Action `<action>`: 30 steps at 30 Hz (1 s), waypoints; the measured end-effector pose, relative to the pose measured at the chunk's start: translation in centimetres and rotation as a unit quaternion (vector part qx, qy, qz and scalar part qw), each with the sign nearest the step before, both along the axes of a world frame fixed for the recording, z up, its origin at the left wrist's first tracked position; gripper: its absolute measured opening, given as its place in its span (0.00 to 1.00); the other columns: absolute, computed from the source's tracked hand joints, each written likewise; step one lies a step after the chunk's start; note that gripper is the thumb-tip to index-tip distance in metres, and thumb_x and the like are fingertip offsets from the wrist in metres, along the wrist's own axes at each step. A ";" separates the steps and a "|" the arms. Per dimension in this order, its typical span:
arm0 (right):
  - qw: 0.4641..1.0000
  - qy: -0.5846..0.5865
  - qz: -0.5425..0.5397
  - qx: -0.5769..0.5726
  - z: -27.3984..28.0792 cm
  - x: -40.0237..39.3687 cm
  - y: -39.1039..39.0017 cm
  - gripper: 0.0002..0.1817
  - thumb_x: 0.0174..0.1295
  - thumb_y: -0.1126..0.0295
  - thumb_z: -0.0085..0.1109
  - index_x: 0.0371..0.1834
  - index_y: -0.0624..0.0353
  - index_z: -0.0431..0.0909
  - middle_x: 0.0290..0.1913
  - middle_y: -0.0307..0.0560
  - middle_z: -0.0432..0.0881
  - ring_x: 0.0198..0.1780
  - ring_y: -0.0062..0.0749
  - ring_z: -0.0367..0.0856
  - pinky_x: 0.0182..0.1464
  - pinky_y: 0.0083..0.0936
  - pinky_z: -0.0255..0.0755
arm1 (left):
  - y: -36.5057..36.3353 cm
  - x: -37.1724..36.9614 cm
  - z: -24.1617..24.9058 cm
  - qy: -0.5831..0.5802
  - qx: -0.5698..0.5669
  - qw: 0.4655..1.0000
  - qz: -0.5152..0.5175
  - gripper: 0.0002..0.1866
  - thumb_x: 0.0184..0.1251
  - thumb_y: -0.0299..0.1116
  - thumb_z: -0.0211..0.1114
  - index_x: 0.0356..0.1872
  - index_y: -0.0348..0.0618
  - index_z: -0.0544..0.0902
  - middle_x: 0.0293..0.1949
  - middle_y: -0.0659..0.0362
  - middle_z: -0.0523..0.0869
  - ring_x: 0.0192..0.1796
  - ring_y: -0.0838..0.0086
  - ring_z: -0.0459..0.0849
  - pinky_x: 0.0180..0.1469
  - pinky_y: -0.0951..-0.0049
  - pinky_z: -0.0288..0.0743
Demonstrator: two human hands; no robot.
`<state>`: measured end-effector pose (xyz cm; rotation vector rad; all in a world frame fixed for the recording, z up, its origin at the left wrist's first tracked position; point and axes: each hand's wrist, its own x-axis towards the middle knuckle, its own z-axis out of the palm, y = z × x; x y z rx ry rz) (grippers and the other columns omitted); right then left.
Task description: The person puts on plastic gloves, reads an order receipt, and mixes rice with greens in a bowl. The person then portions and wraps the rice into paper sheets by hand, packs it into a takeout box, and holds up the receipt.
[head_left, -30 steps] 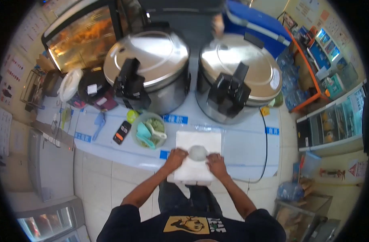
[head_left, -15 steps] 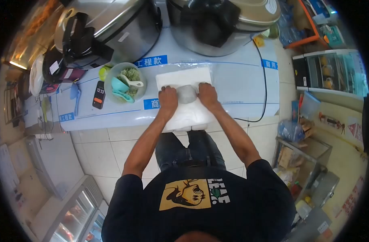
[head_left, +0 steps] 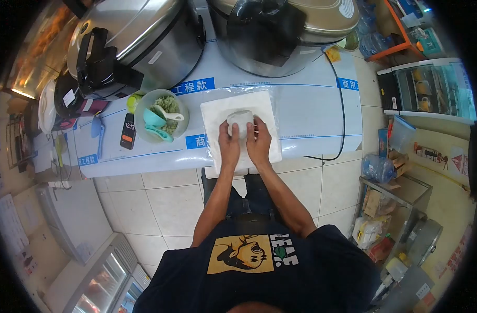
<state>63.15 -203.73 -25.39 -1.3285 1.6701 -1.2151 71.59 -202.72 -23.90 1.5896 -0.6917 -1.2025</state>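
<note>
A pale rounded lump wrapped in white sheet lies on a white board covered with clear plastic, on the blue-and-white counter. My left hand and my right hand sit side by side just below the lump, fingers pressed against its near side and folding the sheet over it. Both hands touch the wrapped lump.
A clear bowl of green filling with two scoops stands left of the board, a phone beside it. Two large steel cookers fill the back. A black cable runs along the right of the counter.
My hands moved from either side of the lump to together on its near side. The lump now looks whiter, covered by the sheet. The camera view shifted slightly.
</note>
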 end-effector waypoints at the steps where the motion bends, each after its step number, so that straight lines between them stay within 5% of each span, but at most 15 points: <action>1: 0.999 -0.030 -0.003 0.015 0.5 0.2 -0.2 0.24 0.70 0.59 0.54 0.62 0.65 0.72 0.37 0.53 0.78 0.33 0.36 0.79 0.37 0.31 0.73 | -0.4 -0.4 0.9 -0.017 -0.003 1.000 0.004 0.26 0.78 0.46 0.50 0.60 0.29 0.71 0.54 0.49 0.80 0.55 0.67 0.76 0.59 0.70 0.68; 5: 0.983 0.002 -0.039 0.182 4.4 0.0 0.2 0.26 0.69 0.62 0.55 0.65 0.67 0.68 0.48 0.58 0.79 0.48 0.35 0.79 0.52 0.29 0.72 | -1.9 -0.8 4.6 0.082 -0.018 0.994 -0.067 0.26 0.81 0.46 0.38 0.52 0.28 0.75 0.48 0.48 0.82 0.51 0.66 0.78 0.56 0.69 0.70; 9: 0.985 -0.074 -0.156 0.017 6.3 -2.8 0.5 0.30 0.62 0.60 0.64 0.60 0.69 0.69 0.51 0.56 0.79 0.52 0.38 0.78 0.55 0.29 0.72 | -2.7 -5.0 1.4 0.077 0.009 0.987 -0.139 0.27 0.81 0.46 0.38 0.50 0.29 0.76 0.46 0.48 0.82 0.48 0.66 0.79 0.54 0.68 0.71; 12: 0.974 -0.098 -0.193 0.062 9.3 -8.5 1.1 0.34 0.57 0.60 0.70 0.61 0.69 0.68 0.52 0.59 0.80 0.51 0.41 0.80 0.54 0.34 0.73 | -1.8 -10.7 3.5 0.089 0.023 0.981 -0.174 0.30 0.80 0.50 0.39 0.51 0.30 0.78 0.48 0.50 0.82 0.50 0.66 0.79 0.55 0.68 0.71; 15: 0.955 -0.086 -0.280 0.046 11.6 -15.6 1.7 0.36 0.54 0.61 0.73 0.62 0.70 0.68 0.51 0.58 0.81 0.49 0.40 0.81 0.52 0.31 0.75 | -2.8 -19.2 6.6 0.162 0.067 0.960 -0.218 0.31 0.80 0.51 0.37 0.52 0.31 0.78 0.47 0.51 0.82 0.49 0.67 0.79 0.54 0.68 0.72; 17: 0.937 -0.087 -0.338 0.036 11.9 -21.5 2.1 0.37 0.54 0.62 0.73 0.63 0.71 0.68 0.51 0.58 0.81 0.50 0.39 0.81 0.53 0.31 0.75 | -2.3 -26.4 7.5 -0.035 -0.023 0.979 -0.200 0.31 0.80 0.52 0.36 0.48 0.33 0.79 0.44 0.53 0.82 0.47 0.67 0.79 0.53 0.68 0.72; 19: 0.934 -0.051 -0.354 0.005 12.0 -28.5 2.8 0.37 0.55 0.60 0.72 0.63 0.72 0.68 0.50 0.60 0.81 0.50 0.39 0.82 0.54 0.31 0.74 | -1.6 -32.8 7.5 0.006 -0.036 0.967 -0.251 0.29 0.80 0.51 0.37 0.48 0.32 0.77 0.42 0.52 0.82 0.45 0.67 0.79 0.51 0.67 0.72; 23: 0.941 0.007 -0.339 -0.012 10.8 -43.6 3.9 0.36 0.58 0.60 0.70 0.63 0.73 0.68 0.49 0.61 0.82 0.50 0.38 0.82 0.53 0.30 0.75 | -0.8 -46.7 6.9 0.108 -0.031 0.930 -0.349 0.28 0.80 0.50 0.37 0.46 0.31 0.75 0.41 0.51 0.81 0.44 0.66 0.78 0.50 0.67 0.71; 27: 0.951 -0.066 -0.302 0.031 12.9 -54.9 2.6 0.35 0.61 0.60 0.68 0.64 0.73 0.68 0.49 0.61 0.82 0.50 0.37 0.82 0.51 0.29 0.75 | -3.1 -58.1 7.2 0.032 -0.033 0.942 -0.332 0.30 0.80 0.53 0.36 0.45 0.32 0.75 0.42 0.52 0.79 0.45 0.67 0.77 0.51 0.67 0.70; 30: 0.957 -0.059 -0.283 -0.013 14.2 -60.8 -1.9 0.35 0.61 0.59 0.67 0.63 0.74 0.68 0.51 0.65 0.82 0.51 0.45 0.83 0.52 0.31 0.75 | -7.6 -64.0 8.5 0.121 -0.019 0.942 -0.313 0.29 0.80 0.54 0.36 0.45 0.34 0.75 0.41 0.52 0.77 0.43 0.68 0.76 0.48 0.67 0.71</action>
